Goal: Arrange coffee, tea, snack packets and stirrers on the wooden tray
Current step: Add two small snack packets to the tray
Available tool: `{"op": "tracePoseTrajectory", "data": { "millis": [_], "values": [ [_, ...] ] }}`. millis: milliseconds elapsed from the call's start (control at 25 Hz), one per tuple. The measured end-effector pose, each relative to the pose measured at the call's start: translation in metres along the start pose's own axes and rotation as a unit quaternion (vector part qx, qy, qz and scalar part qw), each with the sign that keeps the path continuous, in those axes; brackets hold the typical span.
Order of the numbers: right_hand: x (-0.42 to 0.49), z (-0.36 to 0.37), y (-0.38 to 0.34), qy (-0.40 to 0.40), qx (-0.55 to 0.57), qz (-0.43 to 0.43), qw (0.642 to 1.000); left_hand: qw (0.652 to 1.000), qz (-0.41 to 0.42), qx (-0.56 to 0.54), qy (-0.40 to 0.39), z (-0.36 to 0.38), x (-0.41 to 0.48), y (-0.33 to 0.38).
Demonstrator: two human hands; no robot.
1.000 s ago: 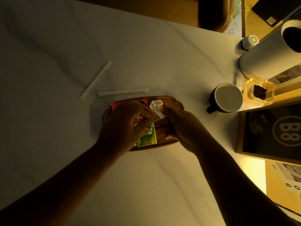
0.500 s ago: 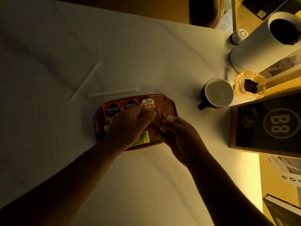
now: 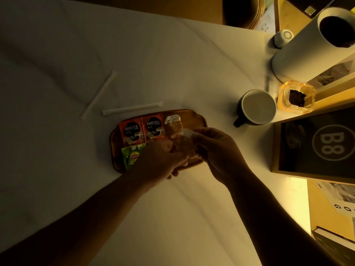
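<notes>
A wooden tray (image 3: pixel 197 117) lies on the white table. Two red Nescafe coffee packets (image 3: pixel 131 132) (image 3: pixel 153 129) sit side by side along its far left edge, with a brown snack packet (image 3: pixel 172 125) beside them. A green Lipton tea packet (image 3: pixel 132 156) lies at the near left, partly under my left hand (image 3: pixel 161 160). My right hand (image 3: pixel 217 150) grips a second clear brown snack packet (image 3: pixel 183 146) over the tray's middle, and my left hand's fingers touch its lower end. Two paper-wrapped stirrers (image 3: pixel 132 108) (image 3: pixel 99 95) lie on the table beyond the tray.
A dark mug (image 3: pixel 256 107) stands right of the tray. Behind it are an amber glass dish (image 3: pixel 295 96), a white cylinder (image 3: pixel 311 45) and a small white knob (image 3: pixel 283 37). A framed black board (image 3: pixel 317 143) and papers (image 3: pixel 343 198) fill the right side.
My left hand has drawn back toward me, uncovering both coffee packets and one snack packet. My right hand has brought the second snack packet down over the tray's middle.
</notes>
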State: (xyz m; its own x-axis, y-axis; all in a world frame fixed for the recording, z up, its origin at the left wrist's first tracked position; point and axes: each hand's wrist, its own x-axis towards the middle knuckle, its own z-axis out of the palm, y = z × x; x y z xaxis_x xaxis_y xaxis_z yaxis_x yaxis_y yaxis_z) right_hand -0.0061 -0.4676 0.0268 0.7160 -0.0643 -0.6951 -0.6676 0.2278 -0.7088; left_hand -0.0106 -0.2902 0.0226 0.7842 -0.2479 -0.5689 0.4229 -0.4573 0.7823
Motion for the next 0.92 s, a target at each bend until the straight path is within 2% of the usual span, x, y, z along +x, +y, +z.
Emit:
{"op": "tracePoseTrajectory", "data": {
  "millis": [80, 160, 200, 280, 360, 440, 560, 640, 720, 760, 920],
  "values": [
    [0.005, 0.002, -0.001, 0.001, -0.119, -0.01, 0.993, 0.994, 0.015, 0.107, 0.01, 0.008, -0.007, -0.008],
    [0.011, 0.002, 0.0, 0.031, -0.284, -0.051, 0.957, 0.965, 0.04, 0.244, 0.091, 0.012, -0.014, -0.015],
    [0.013, 0.001, 0.001, 0.044, -0.347, -0.076, 0.934, 0.949, 0.061, 0.278, 0.136, 0.012, -0.018, -0.017],
    [0.018, -0.001, 0.005, 0.05, -0.41, -0.107, 0.904, 0.915, 0.16, 0.325, 0.176, 0.01, -0.024, -0.023],
    [0.021, 0.001, 0.01, 0.041, -0.438, -0.131, 0.889, 0.87, 0.268, 0.383, 0.159, 0.012, -0.027, -0.033],
    [0.022, 0.006, 0.014, 0.034, -0.464, -0.169, 0.869, 0.839, 0.302, 0.435, 0.129, 0.014, -0.027, -0.04],
    [0.017, 0.012, 0.018, 0.06, -0.493, -0.225, 0.838, 0.826, 0.287, 0.471, 0.114, 0.018, -0.023, -0.045],
    [0.006, 0.006, 0.024, 0.076, -0.546, -0.294, 0.781, 0.822, 0.281, 0.483, 0.11, 0.018, -0.022, -0.046],
    [-0.01, -0.003, 0.037, 0.045, -0.609, -0.347, 0.711, 0.818, 0.288, 0.485, 0.116, 0.018, -0.02, -0.049],
    [-0.017, -0.007, 0.044, 0.021, -0.629, -0.354, 0.692, 0.819, 0.287, 0.483, 0.114, 0.017, -0.019, -0.05],
    [-0.022, -0.011, 0.058, -0.006, -0.666, -0.318, 0.675, 0.826, 0.27, 0.484, 0.097, 0.018, -0.017, -0.048]
  ]
}}
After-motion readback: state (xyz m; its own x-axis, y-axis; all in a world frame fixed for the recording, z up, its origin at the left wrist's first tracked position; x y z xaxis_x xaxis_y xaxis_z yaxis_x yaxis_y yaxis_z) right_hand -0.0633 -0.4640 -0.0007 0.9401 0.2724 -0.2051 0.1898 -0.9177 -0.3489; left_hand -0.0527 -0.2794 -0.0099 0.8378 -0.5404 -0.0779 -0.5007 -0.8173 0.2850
